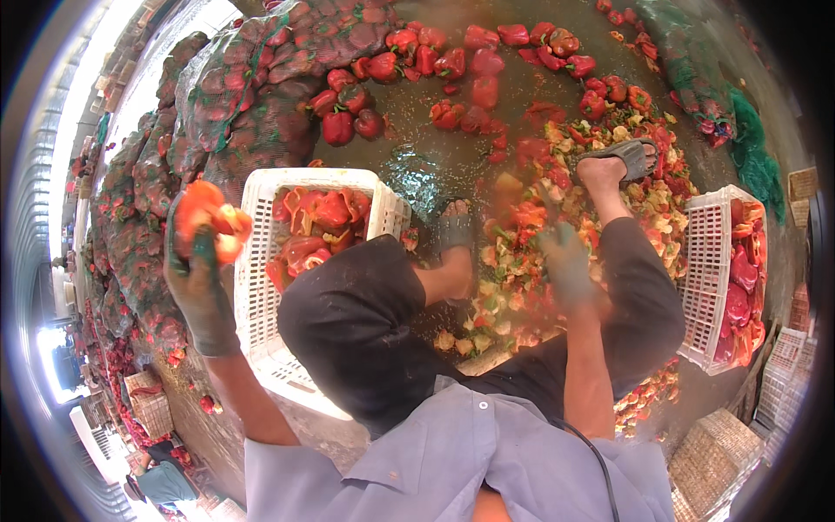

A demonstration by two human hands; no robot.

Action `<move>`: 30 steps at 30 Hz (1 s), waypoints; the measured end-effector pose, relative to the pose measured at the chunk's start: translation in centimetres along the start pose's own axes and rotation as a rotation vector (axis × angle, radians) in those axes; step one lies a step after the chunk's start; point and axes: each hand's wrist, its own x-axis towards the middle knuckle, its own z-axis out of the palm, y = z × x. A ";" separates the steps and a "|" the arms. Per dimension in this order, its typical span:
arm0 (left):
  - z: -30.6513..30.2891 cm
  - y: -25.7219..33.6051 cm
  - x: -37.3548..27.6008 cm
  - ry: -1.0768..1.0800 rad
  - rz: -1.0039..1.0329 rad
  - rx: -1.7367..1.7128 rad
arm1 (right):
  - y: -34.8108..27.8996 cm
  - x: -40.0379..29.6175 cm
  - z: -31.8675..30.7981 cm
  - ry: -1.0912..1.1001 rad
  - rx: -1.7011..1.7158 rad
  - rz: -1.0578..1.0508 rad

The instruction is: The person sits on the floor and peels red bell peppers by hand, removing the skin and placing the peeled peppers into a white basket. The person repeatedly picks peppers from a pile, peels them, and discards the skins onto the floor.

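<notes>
My gloved left hand [205,280] is raised at the left, beside a white plastic crate [306,175], and grips a red bell pepper [199,205] that looks cut open, with pale flesh showing. The crate holds opened red pepper pieces [329,209]. My gloved right hand [566,264] is over a heap of pepper cores and scraps [505,280] between my legs. A thin blurred thing, perhaps a knife [546,202], sticks up from it; blur hides its exact shape and grip. Whole red bell peppers [339,128] lie on the wet floor ahead.
Mesh sacks full of red peppers [261,98] are piled at the left. At the right stands another white crate [708,280] of opened peppers, near green netting [750,143]. Stacked baskets [717,450] are at the lower right. Another person [160,483] is at the lower left.
</notes>
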 end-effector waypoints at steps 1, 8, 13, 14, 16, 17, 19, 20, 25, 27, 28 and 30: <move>0.3 -0.4 0.2 -0.068 -0.063 0.040 | -0.1 1.6 0.2 -0.024 -0.050 -0.059; 1.3 -13.4 -3.3 -0.064 -0.428 -0.226 | -5.1 11.4 5.1 -0.147 -0.291 -0.075; 6.3 -15.9 -4.5 -0.036 -0.473 -0.187 | -7.4 19.2 9.8 -0.295 -0.050 0.155; 6.6 -16.2 -4.7 -0.029 -0.489 -0.175 | -8.2 20.3 11.0 -0.228 -0.216 0.006; 7.7 -16.9 -4.5 -0.031 -0.485 -0.169 | -9.4 22.7 12.7 -0.083 -0.460 -0.243; 8.2 -17.1 -4.4 0.000 -0.482 -0.190 | -10.0 23.9 13.6 -0.012 -0.545 -0.339; 9.3 -17.5 -4.5 0.061 -0.484 -0.233 | -10.3 26.1 15.6 0.090 -0.558 -0.416; 9.9 -17.6 -4.5 0.063 -0.488 -0.250 | -10.5 27.4 16.5 0.120 -0.615 -0.441; 12.7 -17.8 -5.1 0.126 -0.495 -0.223 | -10.1 33.9 19.8 0.020 -0.832 -0.398; 13.0 -17.7 -5.3 0.138 -0.513 -0.226 | -9.7 35.2 20.6 -0.015 -0.884 -0.374; 13.0 -18.2 -5.6 0.135 -0.533 -0.214 | -9.3 36.0 20.9 -0.017 -0.893 -0.375; 13.0 -19.0 -5.8 0.128 -0.506 -0.192 | -8.7 37.0 21.2 -0.015 -0.895 -0.378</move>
